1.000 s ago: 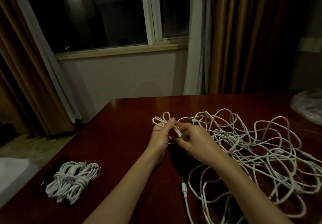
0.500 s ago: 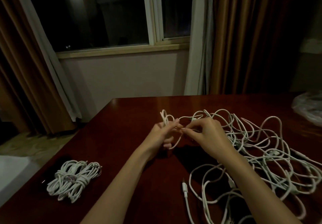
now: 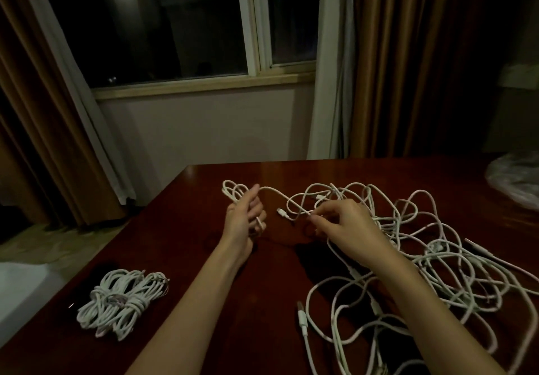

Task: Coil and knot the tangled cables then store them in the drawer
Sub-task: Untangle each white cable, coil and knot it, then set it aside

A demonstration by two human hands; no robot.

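Note:
A heap of tangled white cables [image 3: 431,258] sprawls over the right half of the dark red wooden table [image 3: 186,246]. My left hand [image 3: 245,223] holds a small bunch of white cable loops [image 3: 233,190] that stick out beyond its fingers. From there one strand runs right to my right hand [image 3: 347,225], which pinches it between thumb and fingertips near a loose plug end [image 3: 282,211]. A finished knotted bundle of white cable [image 3: 122,301] lies near the table's front left corner.
A crumpled clear plastic bag [image 3: 516,182] lies at the table's far right edge. A loose plug [image 3: 302,317] lies near the front between my forearms. Beyond the table are a window and brown curtains. No drawer is in view.
My hands have drawn apart: the left went left with the loops, and the right now pinches the strand farther along. A plug end has come free between them.

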